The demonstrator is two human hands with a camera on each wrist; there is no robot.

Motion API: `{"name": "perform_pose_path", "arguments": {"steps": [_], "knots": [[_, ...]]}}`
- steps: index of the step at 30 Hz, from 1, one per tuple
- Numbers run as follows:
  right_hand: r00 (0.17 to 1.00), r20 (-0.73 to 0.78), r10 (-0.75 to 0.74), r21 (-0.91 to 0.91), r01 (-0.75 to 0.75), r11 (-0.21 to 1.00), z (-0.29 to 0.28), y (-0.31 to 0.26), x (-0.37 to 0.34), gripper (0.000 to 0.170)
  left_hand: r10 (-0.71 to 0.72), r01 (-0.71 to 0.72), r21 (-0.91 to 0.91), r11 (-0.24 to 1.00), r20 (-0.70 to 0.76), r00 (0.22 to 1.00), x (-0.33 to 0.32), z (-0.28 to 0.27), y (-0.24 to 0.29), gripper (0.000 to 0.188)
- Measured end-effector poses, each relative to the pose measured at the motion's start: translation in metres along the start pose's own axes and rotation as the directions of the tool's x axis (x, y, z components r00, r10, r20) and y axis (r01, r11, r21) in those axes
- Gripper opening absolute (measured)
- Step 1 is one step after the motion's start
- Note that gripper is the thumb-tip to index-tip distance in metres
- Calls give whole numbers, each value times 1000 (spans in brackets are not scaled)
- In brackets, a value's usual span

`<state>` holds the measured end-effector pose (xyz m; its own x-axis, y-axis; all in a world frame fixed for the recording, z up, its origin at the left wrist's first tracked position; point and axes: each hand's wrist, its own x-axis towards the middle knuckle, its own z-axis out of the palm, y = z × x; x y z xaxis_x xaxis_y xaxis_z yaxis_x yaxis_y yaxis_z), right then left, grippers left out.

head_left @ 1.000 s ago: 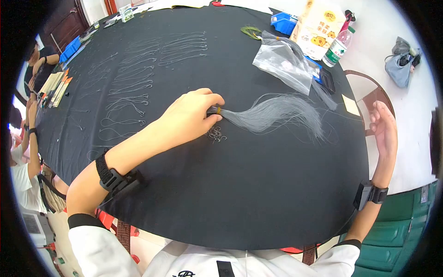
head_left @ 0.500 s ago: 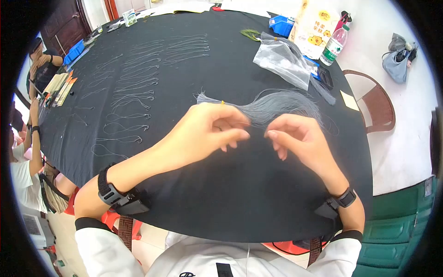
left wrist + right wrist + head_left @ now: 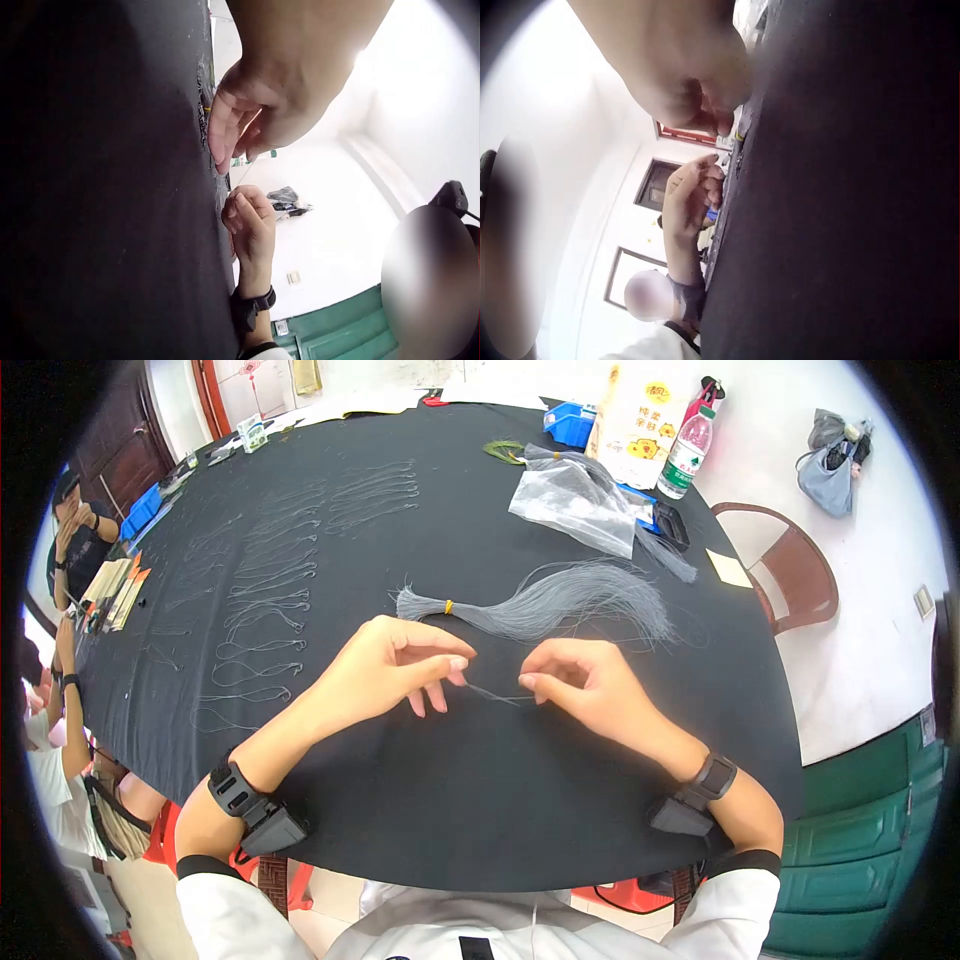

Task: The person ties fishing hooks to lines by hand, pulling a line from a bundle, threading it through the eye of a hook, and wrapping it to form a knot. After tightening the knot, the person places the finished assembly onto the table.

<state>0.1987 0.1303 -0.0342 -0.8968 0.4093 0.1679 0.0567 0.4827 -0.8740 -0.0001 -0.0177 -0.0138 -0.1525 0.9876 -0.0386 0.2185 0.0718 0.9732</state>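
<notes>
In the head view my left hand (image 3: 385, 672) and right hand (image 3: 605, 688) face each other low over the black table, a short gap apart. A thin grey fishing line (image 3: 497, 696) spans that gap. My left thumb and index finger pinch it at one side, and my right thumb and index finger pinch it at the other. Just beyond the hands lies a bundle of grey fishing line (image 3: 520, 608), bound near its left end by a yellow band (image 3: 449, 607). Whether a hook is on the held line I cannot tell.
Rows of looped lines with small hooks (image 3: 265, 610) lie to the left. At the back right are a clear plastic bag (image 3: 570, 510), a water bottle (image 3: 688, 455), a blue bin (image 3: 570, 424) and a tissue pack (image 3: 640, 430). Other people sit at the far left.
My left hand let go of the bundle and moved nearer me. My right hand came in from the right edge to face it. A line now shows between them.
</notes>
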Motion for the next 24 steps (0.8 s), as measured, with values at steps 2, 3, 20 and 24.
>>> {"name": "perform_pose_path", "arguments": {"steps": [2, 3, 20, 24], "knots": [[1000, 12, 17, 28, -17, 999, 1, -3, -1, 12, 0, 1, -13, 1000, 34, 999, 1, -3, -2, 23], [999, 14, 32, 51, -32, 998, 1, -6, -2, 12, -3, 4, -21, 1000, 51, 999, 1, -3, -3, 24], [1000, 13, -20, 24, 19, 1000, -19, 0, 3, 13, -14, 7, -478, 878, -12, 1000, 2, -10, -13, 22], [993, -35, -111, -174, 103, 979, -19, -13, 3, 17, 48, -70, -405, 912, -65, 997, 3, -8, -14, 23]]}}
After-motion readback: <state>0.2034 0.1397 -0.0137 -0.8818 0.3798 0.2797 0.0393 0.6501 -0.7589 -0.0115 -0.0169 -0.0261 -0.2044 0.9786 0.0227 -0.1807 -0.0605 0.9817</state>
